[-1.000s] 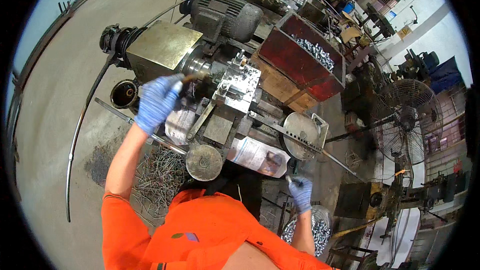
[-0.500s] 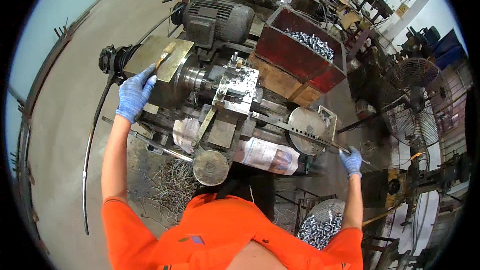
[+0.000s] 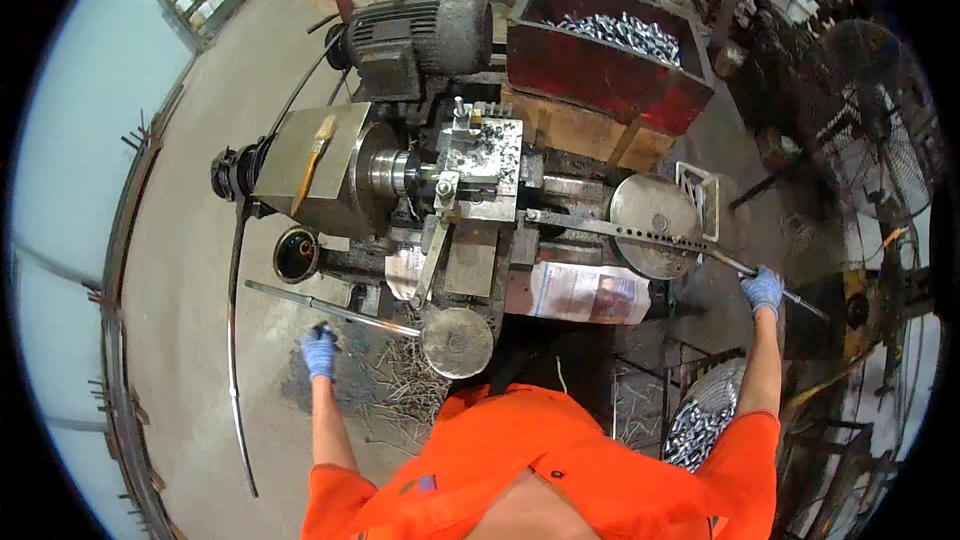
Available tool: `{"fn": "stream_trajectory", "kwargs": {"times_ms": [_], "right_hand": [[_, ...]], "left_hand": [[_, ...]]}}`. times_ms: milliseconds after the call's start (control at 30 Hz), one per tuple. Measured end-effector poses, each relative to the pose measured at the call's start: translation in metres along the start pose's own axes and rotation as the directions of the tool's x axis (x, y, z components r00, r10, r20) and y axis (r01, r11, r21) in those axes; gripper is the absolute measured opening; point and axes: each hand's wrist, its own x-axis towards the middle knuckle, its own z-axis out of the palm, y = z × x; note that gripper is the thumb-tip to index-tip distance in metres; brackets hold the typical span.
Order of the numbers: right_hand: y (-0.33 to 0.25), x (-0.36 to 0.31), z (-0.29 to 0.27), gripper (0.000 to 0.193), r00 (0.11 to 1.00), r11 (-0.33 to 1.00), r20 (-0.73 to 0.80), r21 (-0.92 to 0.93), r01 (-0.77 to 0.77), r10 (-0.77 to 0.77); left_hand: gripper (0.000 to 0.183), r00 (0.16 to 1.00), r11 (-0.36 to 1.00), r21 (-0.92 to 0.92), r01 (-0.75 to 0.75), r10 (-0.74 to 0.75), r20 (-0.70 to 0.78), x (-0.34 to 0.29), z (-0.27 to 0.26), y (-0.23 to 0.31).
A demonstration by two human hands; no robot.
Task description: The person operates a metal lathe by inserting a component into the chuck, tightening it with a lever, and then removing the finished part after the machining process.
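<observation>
My right hand (image 3: 762,292), in a blue knit glove, is closed round the rod end of a long metal lever (image 3: 660,238). The lever has a row of holes and reaches across to the lathe-like machine's tool slide (image 3: 485,180). My left hand (image 3: 319,352), gloved alike, is in the air below a steel handle rod (image 3: 330,310), apart from it. Its fingertips look dark and unclear. A paintbrush (image 3: 316,155) with a wooden handle lies on the flat metal cover (image 3: 345,160), bristles toward the far side. Next to the cover is the spindle chuck (image 3: 395,172).
A red metal bin (image 3: 610,85) of shiny small parts stands behind, beside a motor (image 3: 425,40). A round dark pot (image 3: 297,254) sits below the cover. Metal shavings (image 3: 415,380) litter the floor. A basket of parts (image 3: 695,435) is near my right arm. A fan (image 3: 870,120) stands far right.
My left hand has left the paintbrush on the cover and moved down toward the handle rod. My right hand stays on the lever. The whole view has shifted.
</observation>
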Motion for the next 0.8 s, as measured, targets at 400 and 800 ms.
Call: {"fn": "stream_trajectory", "kwargs": {"times_ms": [400,800], "right_hand": [[0.029,-0.103,0.003,0.046,0.991,0.990,0.089,0.096,-0.104,0.096],[0.208,-0.107,0.068,0.047,0.989,0.990,-0.077,-0.074,0.120,-0.125]], "left_hand": [[0.037,0.803,0.257,0.765,-0.591,0.278,0.527,0.071,0.064,-0.013],[0.021,0.954,0.660,0.709,-0.249,0.292,0.063,0.032,-0.045,-0.006]]}}
